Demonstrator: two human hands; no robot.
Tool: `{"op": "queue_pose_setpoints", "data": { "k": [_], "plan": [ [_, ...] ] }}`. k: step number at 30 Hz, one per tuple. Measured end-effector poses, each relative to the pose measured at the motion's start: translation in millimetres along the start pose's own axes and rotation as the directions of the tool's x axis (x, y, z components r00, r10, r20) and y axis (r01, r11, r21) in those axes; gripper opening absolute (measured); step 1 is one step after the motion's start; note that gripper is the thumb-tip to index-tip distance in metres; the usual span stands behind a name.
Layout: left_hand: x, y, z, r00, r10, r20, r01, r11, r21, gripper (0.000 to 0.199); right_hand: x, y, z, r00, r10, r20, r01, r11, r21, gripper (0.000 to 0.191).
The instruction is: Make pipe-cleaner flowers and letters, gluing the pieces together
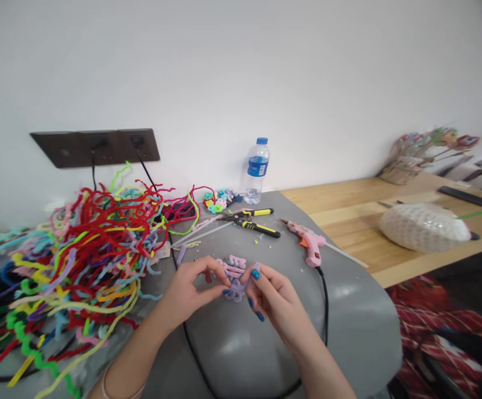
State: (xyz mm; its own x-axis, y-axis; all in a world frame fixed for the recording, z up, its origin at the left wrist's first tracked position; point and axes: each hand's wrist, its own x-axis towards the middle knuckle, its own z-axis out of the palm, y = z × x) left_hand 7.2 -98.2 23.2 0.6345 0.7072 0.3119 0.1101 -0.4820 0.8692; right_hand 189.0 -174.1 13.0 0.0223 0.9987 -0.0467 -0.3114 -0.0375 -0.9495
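Between my two hands is a small looped piece of purple pipe cleaner (235,291). My left hand (197,288) pinches it from the left with thumb and forefinger. From the right, my right hand (272,296) grips a purple end of it between thumb and fingers. Just beyond my fingertips lie several bent pink pipe cleaner pieces (236,261) on the grey table (349,321). A loose short purple piece (181,254) rests past my left hand.
A big tangle of coloured pipe cleaners (100,238) covers the left side. Yellow-and-black pliers (261,228), a pink glue gun (312,246) with its cord, and a water bottle (256,172) stand or lie farther back. A bubble-wrapped bundle (424,227) sits on the wooden counter (328,199).
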Motion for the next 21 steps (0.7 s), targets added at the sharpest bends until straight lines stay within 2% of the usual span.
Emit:
{"op": "queue_pose_setpoints", "data": {
  "k": [4, 6, 11, 13, 17, 19, 21],
  "plan": [
    [0, 6, 3.5, 0.996, 0.037, 0.076, -0.037, 0.999, -0.006, 0.009, -5, 1, 7, 1.0, 0.025, -0.001, -0.025, 0.996, 0.086, 0.041],
    [-1, 6, 6.3, 0.994, 0.07, 0.078, -0.071, 0.997, 0.018, 0.011, -7, -1, 10, 1.0, 0.027, 0.002, -0.027, 0.996, 0.087, 0.039],
    [-3, -1, 10.6, 0.994, 0.105, -0.001, -0.104, 0.992, 0.067, 0.012, -9, -6, 12, 0.998, -0.052, -0.039, 0.052, 0.999, 0.004, 0.036],
    [-4, -1, 11.3, 0.99, 0.117, -0.078, -0.108, 0.988, 0.112, 0.014, -12, -8, 13, 0.992, -0.11, -0.064, 0.108, 0.994, -0.036, 0.034],
    [-3, 3, 13.3, 0.955, 0.189, -0.23, -0.138, 0.966, 0.218, 0.014, -20, -6, 18, 0.98, -0.179, -0.087, 0.173, 0.982, -0.072, 0.033],
    [-2, 4, 15.0, 0.95, 0.201, -0.24, -0.148, 0.964, 0.22, 0.015, -24, -2, 18, 0.976, -0.191, -0.107, 0.183, 0.98, -0.078, 0.033],
    [-2, 5, 17.1, 0.962, 0.202, -0.181, -0.167, 0.967, 0.194, 0.015, -28, 3, 14, 0.97, -0.196, -0.142, 0.185, 0.979, -0.083, 0.032]
  ]
}}
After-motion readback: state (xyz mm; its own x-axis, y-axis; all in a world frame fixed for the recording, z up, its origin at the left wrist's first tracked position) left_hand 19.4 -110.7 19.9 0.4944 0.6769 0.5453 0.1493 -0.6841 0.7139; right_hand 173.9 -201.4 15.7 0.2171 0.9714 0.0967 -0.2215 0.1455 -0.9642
